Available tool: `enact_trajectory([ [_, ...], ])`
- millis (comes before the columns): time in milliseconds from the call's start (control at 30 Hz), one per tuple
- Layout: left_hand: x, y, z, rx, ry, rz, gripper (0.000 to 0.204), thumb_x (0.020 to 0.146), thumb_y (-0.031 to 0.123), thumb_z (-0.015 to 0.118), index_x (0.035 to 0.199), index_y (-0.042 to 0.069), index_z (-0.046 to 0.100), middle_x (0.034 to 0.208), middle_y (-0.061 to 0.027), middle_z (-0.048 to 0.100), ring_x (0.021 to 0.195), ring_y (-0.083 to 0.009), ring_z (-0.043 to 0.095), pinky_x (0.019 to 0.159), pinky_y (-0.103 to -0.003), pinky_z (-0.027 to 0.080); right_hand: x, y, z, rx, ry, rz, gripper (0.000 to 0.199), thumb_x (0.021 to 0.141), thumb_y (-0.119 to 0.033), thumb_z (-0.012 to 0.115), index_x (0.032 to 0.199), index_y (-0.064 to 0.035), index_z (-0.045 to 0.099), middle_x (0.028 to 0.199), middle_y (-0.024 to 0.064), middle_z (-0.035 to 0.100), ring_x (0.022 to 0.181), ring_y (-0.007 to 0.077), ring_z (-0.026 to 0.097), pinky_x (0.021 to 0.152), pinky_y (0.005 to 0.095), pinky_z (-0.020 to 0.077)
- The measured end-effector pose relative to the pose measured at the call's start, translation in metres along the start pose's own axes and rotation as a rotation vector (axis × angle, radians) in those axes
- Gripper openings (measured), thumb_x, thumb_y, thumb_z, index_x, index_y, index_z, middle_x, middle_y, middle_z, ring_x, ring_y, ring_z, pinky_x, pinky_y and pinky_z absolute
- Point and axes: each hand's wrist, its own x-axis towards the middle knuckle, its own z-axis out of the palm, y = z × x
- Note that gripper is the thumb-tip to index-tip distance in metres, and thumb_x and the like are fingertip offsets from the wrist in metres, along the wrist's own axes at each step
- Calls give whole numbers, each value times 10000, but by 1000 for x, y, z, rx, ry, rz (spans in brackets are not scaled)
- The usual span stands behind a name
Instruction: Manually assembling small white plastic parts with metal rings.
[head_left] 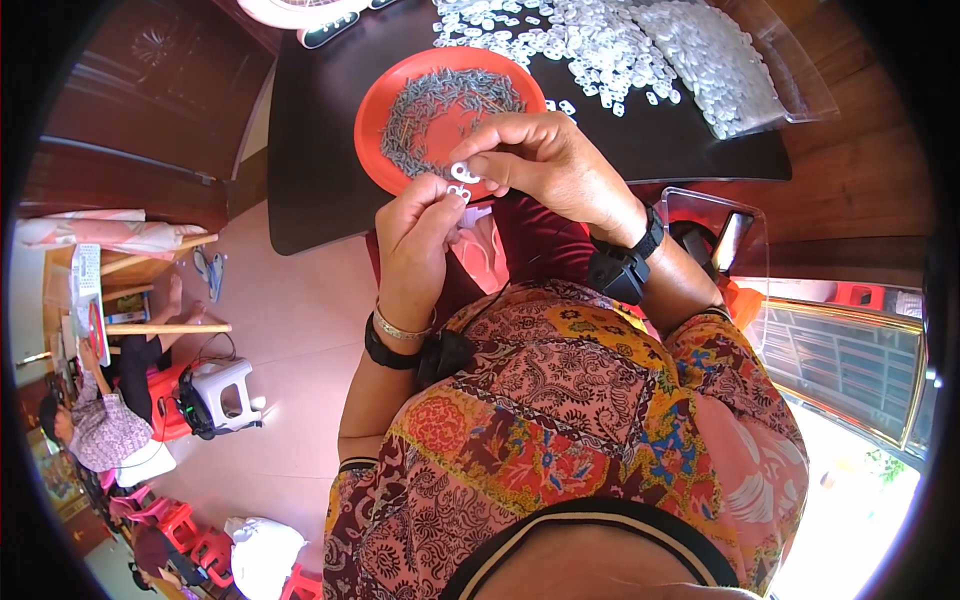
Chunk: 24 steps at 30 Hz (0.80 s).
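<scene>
My left hand [412, 228] pinches a small white plastic piece [459, 192] with holes between thumb and fingertips. Just above it, my right hand [550, 168] grips a second white plastic piece [462, 173], ring-like at its visible end. The two pieces are very close; whether they touch I cannot tell. Both hands are over the near edge of a round red tray [370, 125], which holds many small grey screw-like parts [415, 103] spread in a ring. Fingers hide part of each piece.
A dark table [310, 170] carries the tray, a heap of white plastic pieces [600, 50] and a clear bag [715, 70] full of them. A clear bin [745, 215] stands at the right. Two people sit at the far left, near a grey stool [228, 392] and red stools [180, 525].
</scene>
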Motion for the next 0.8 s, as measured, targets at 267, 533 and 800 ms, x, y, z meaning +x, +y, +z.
enact_trajectory([
  [267, 0, -1, 0, 0, -13, 2, 175, 872, 94, 497, 711, 28, 490, 586, 9, 435, 535, -71, 387, 504, -227, 297, -2, 4, 1, -108, -46, -31, 107, 886, -63, 629, 967, -12, 678, 829, 10, 664, 773, 60, 595, 712, 223, 487],
  [533, 0, -7, 1, -71, 14, 21, 165, 896, 115, 498, 822, -11, 574, 607, 7, 455, 543, -68, 402, 511, -221, 325, -10, 6, 12, -124, 40, -128, 176, 847, -42, 666, 1022, -19, 669, 856, 26, 673, 796, 87, 625, 701, 246, 504],
  [800, -1, -5, 3, -113, 13, 53, 202, 922, 139, 491, 894, -26, 604, 630, 11, 497, 547, -52, 424, 502, -205, 331, -9, 5, 11, -416, 65, -400, 355, 729, 1, 714, 1076, -47, 659, 904, 71, 654, 766, 194, 652, 667, 283, 529],
])
